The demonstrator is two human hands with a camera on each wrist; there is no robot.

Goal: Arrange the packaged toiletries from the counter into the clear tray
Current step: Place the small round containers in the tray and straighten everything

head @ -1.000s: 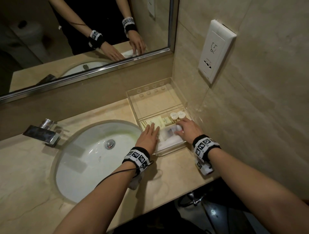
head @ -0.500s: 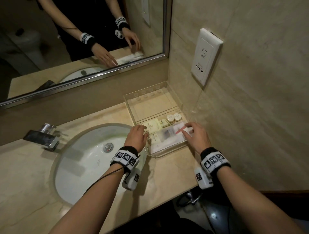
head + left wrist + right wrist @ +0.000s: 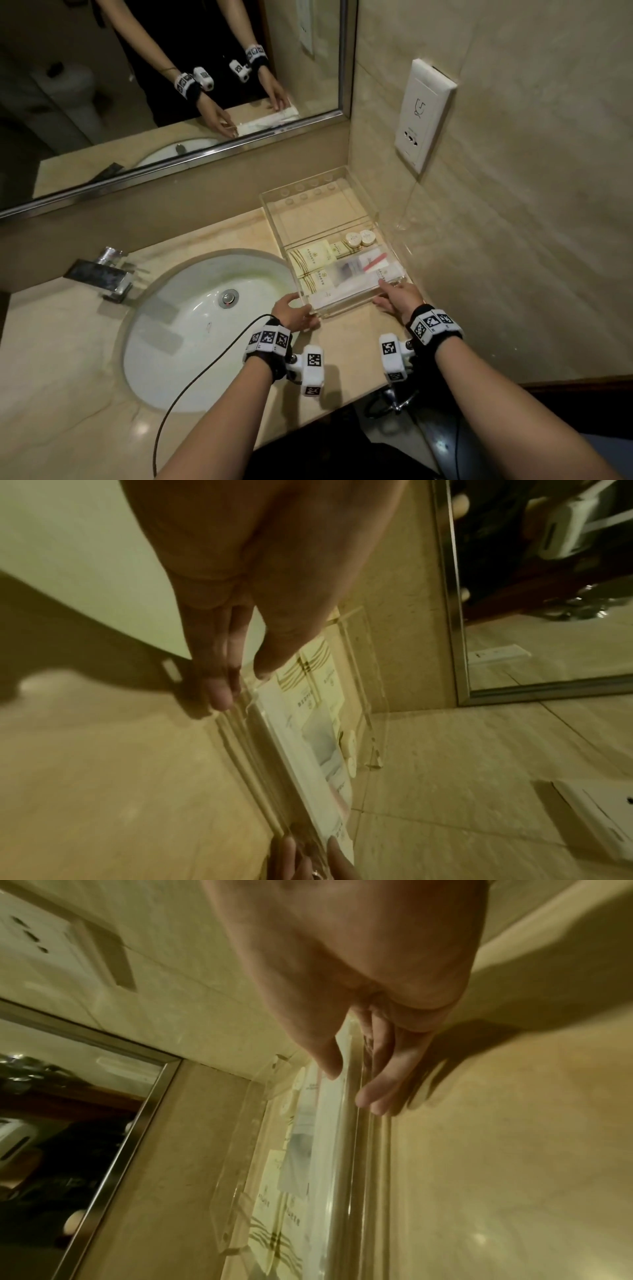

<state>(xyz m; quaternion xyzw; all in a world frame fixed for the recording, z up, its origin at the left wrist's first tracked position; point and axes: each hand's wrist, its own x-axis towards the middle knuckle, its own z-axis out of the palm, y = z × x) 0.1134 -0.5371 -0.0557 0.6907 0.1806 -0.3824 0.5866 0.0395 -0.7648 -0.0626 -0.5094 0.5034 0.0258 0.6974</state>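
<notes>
The clear tray [image 3: 322, 219] stands in the counter's back right corner, against the wall. Its near compartment holds yellow sachets [image 3: 310, 262], two small round jars [image 3: 354, 240], a clear bag with a pink item [image 3: 363, 263] and a long white packet [image 3: 346, 293]; the far compartment is bare. My left hand [image 3: 306, 310] pinches the near left corner, thumb over the rim and fingers outside the wall. My right hand [image 3: 380, 294] pinches the near right corner likewise. The left wrist view shows the left hand [image 3: 243, 688] on the tray wall [image 3: 240, 750]; the right wrist view shows the right hand [image 3: 352, 1088] on the wall [image 3: 363, 1177].
A white sink [image 3: 205, 325] lies just left of the tray, with a chrome faucet [image 3: 102, 274] at its far left. A wall socket [image 3: 423, 113] hangs above the tray on the right wall. A mirror [image 3: 171, 85] runs along the back. The counter's front edge is just behind my wrists.
Both hands have drawn back from the packets inside the tray to its near corners and taken hold of the near wall. The packets lie where they were.
</notes>
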